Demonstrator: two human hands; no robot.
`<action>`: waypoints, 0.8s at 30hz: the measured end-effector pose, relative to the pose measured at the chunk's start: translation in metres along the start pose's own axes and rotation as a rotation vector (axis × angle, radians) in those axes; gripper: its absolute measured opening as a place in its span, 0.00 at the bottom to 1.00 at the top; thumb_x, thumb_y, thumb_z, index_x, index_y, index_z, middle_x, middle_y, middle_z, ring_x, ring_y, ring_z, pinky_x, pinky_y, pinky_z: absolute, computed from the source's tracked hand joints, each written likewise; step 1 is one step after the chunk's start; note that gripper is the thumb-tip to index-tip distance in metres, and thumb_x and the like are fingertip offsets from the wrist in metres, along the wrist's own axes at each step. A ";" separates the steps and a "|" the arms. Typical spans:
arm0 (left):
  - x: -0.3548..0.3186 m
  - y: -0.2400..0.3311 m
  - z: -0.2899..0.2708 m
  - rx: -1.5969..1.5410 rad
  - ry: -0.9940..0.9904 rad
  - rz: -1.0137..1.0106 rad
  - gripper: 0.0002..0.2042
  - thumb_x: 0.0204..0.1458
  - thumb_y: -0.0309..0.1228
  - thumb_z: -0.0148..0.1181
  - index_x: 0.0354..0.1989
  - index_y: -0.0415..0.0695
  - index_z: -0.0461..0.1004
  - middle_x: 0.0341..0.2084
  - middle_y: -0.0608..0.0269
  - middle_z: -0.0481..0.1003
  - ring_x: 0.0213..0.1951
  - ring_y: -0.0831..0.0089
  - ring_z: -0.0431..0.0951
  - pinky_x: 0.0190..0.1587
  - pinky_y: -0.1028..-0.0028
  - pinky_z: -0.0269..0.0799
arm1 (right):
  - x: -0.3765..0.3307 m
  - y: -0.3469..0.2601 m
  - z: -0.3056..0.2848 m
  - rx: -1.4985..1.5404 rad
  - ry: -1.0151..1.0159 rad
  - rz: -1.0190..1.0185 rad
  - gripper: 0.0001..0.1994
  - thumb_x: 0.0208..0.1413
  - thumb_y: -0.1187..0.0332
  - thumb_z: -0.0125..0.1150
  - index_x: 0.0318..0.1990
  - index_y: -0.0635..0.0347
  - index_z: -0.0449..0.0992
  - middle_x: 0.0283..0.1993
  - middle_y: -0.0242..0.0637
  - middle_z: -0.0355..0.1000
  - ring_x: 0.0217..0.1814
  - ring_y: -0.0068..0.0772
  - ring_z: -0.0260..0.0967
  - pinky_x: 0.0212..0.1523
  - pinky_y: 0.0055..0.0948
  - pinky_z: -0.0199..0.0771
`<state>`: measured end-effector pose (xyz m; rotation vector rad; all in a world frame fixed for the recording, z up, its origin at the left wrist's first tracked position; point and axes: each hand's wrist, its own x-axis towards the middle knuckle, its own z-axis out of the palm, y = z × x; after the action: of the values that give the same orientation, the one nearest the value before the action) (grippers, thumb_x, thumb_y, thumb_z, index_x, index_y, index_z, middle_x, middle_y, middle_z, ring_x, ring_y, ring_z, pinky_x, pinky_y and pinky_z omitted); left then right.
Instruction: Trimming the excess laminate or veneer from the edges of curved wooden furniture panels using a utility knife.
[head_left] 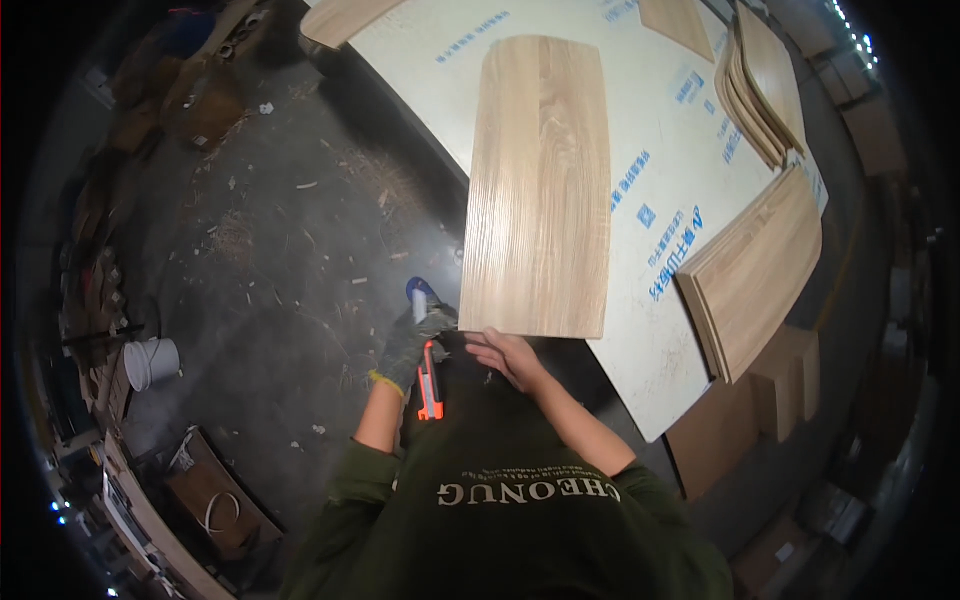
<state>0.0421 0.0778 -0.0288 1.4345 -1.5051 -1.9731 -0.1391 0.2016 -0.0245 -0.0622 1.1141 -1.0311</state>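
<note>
A long wood-grain board (537,190) lies on the white sheet-covered table, its near end reaching past the table's edge. My left hand (425,325), in a grey glove with a yellow cuff, is closed by the board's near left corner. An orange and grey utility knife (431,385) sticks out of it toward my body. My bare right hand (505,357) is at the board's near end, with fingers stretched out to the left and touching or nearly touching the edge. The glove's fingertips are partly hidden.
Stacked wood-grain boards (755,270) lie at the table's right side, with curved boards (750,95) beyond them. Another board (345,18) is at the far left corner. Cardboard boxes (775,390) stand below the right edge. A white bucket (152,363) and scraps are on the floor left.
</note>
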 end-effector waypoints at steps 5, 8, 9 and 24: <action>-0.080 -0.033 -0.006 -0.672 0.050 -0.292 0.19 0.52 0.34 0.65 0.50 0.44 0.69 0.28 0.65 0.75 0.25 0.74 0.74 0.30 0.74 0.72 | 0.026 0.004 0.025 0.270 -0.097 -0.079 0.22 0.63 0.65 0.52 0.62 0.63 0.61 0.59 0.43 0.66 0.58 0.36 0.68 0.57 0.33 0.67; -0.111 -0.033 0.007 -0.229 0.136 -0.185 0.14 0.53 0.32 0.62 0.47 0.44 0.70 0.29 0.65 0.74 0.28 0.75 0.74 0.29 0.73 0.73 | 0.045 0.001 0.041 0.300 -0.036 -0.108 0.19 0.60 0.70 0.55 0.59 0.61 0.65 0.48 0.38 0.71 0.48 0.31 0.71 0.51 0.31 0.71; -0.112 -0.028 0.006 -0.159 0.156 -0.121 0.13 0.53 0.32 0.61 0.45 0.43 0.70 0.30 0.63 0.73 0.28 0.71 0.75 0.30 0.71 0.74 | 0.053 0.000 0.045 0.316 -0.008 -0.103 0.18 0.59 0.72 0.57 0.56 0.61 0.67 0.43 0.35 0.72 0.42 0.28 0.72 0.47 0.29 0.73; -0.037 0.047 -0.016 0.550 0.384 0.443 0.24 0.57 0.41 0.54 0.61 0.46 0.65 0.43 0.47 0.75 0.42 0.59 0.78 0.47 0.63 0.72 | 0.088 -0.055 0.061 0.281 -0.117 -0.229 0.23 0.63 0.54 0.44 0.57 0.61 0.68 0.47 0.42 0.70 0.49 0.37 0.69 0.56 0.38 0.66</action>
<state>0.0574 0.0745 0.0306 1.3923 -2.0337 -1.0029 -0.1235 0.0823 -0.0283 -0.0249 0.8603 -1.3639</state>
